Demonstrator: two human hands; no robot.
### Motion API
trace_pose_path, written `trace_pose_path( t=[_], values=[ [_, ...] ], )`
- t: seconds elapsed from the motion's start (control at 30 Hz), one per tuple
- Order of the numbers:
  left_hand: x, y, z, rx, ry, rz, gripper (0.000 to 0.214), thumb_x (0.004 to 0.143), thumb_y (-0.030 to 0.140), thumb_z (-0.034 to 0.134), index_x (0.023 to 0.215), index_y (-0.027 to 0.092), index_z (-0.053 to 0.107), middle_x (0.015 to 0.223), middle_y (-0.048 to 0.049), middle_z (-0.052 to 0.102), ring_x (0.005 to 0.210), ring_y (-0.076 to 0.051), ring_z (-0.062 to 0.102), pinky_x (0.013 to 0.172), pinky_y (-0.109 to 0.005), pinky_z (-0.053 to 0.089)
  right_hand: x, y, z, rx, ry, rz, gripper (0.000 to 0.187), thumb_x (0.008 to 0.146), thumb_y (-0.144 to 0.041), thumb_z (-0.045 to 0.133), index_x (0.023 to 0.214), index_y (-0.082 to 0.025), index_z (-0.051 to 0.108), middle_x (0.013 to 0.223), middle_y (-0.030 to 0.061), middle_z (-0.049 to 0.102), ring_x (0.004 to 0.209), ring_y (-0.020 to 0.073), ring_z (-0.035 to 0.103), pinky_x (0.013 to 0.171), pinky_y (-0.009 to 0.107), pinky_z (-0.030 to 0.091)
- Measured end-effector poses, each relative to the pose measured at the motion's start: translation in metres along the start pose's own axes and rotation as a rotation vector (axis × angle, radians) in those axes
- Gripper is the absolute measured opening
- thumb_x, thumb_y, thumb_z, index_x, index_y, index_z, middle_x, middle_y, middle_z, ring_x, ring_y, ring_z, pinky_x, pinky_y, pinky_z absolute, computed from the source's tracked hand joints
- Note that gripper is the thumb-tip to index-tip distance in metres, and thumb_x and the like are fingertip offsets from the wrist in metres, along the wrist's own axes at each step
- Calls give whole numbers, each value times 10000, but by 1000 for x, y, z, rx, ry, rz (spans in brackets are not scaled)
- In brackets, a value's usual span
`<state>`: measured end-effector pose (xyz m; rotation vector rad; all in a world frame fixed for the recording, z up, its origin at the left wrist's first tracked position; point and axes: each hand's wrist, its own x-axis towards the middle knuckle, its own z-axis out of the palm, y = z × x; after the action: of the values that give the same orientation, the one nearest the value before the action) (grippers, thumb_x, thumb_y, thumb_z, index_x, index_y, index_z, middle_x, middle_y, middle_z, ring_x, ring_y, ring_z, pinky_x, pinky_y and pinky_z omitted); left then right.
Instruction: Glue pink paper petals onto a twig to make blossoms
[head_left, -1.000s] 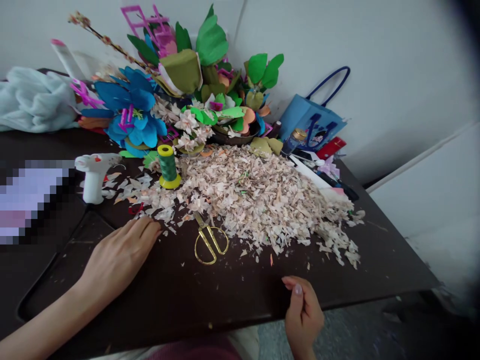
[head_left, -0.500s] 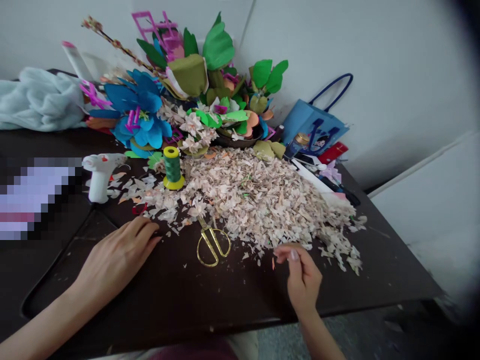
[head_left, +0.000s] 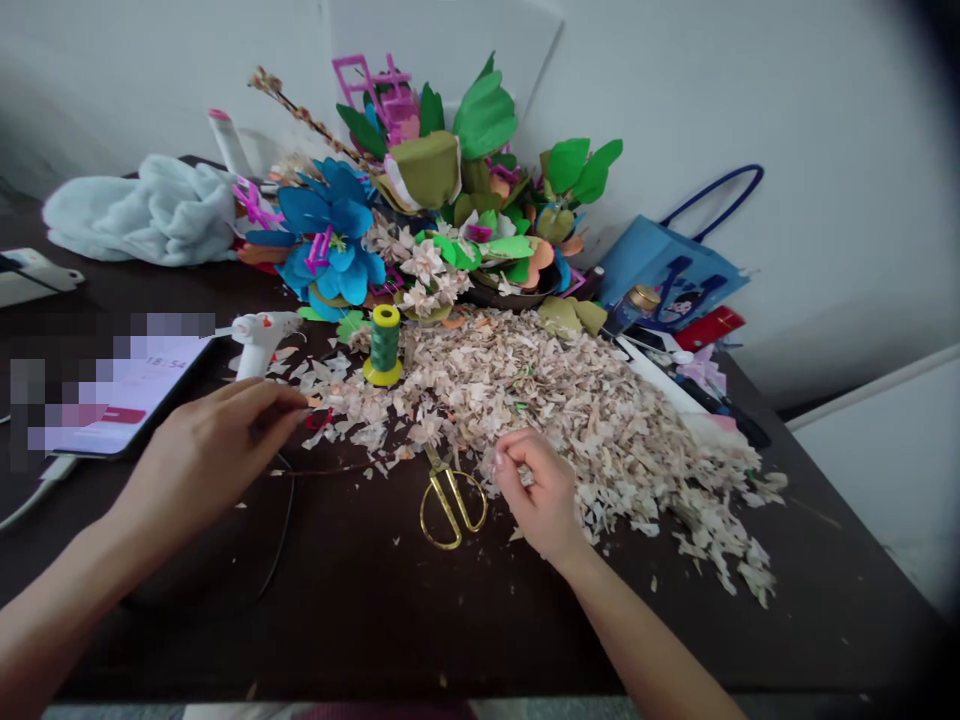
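My left hand [head_left: 214, 440] is over the table just in front of the white glue gun [head_left: 259, 345], covering its lower part. Its thumb and fingertips are pressed together; whatever they pinch is too small to make out. My right hand [head_left: 541, 490] is closed at the near edge of a heap of pale petal-like scraps [head_left: 540, 390], its thumb against curled fingers, and what lies in it is hidden. Between the hands lie gold-handled scissors [head_left: 454, 505], their blades partly under a small pale flower [head_left: 429, 428]. A green thread spool [head_left: 385, 348] stands upright behind them.
Blue, green and pink craft flowers [head_left: 330, 235] crowd the back. A phone [head_left: 154, 385] with a cable lies left, beside a light blue cloth [head_left: 150, 215]. At the right stand a blue bag [head_left: 667, 265] and a jar [head_left: 637, 305]. A black cord [head_left: 283, 535] crosses the table.
The view has turned left, so more of the phone shows. My left hand has moved towards the glue gun. My right hand has moved left, closer to the scissors, and its fingers look more curled.
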<state>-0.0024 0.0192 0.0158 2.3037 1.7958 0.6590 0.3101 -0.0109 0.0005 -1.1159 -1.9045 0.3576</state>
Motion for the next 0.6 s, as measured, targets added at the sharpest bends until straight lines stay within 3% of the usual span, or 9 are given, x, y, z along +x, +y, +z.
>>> trace_pose_path(
  t=[0.23, 0.4, 0.6],
  values=[
    [54, 0, 13, -7, -182, 161, 290, 906, 263, 379, 918, 160, 650, 892, -36, 682, 826, -166, 597, 766, -303, 433, -16, 8, 5, 100, 43, 37, 207, 876, -107, 475, 698, -202, 432, 621, -24, 475, 521, 100, 442, 487, 232, 355],
    [53, -12, 34, 18, -233, 259, 237, 872, 223, 415, 873, 183, 648, 898, -45, 669, 810, -175, 617, 731, -304, 467, -23, 12, 4, 52, 49, 58, 195, 876, -134, 480, 691, -199, 480, 604, -13, 523, 487, 98, 471, 439, 219, 348],
    [45, -21, 52, 65, -205, 352, 273, 866, 176, 380, 944, 194, 640, 1000, -95, 630, 969, -245, 593, 767, -365, 494, -25, 12, 6, 57, 48, 40, 199, 858, -125, 501, 673, -197, 485, 610, -8, 555, 463, 87, 467, 419, 215, 336]
  ],
)
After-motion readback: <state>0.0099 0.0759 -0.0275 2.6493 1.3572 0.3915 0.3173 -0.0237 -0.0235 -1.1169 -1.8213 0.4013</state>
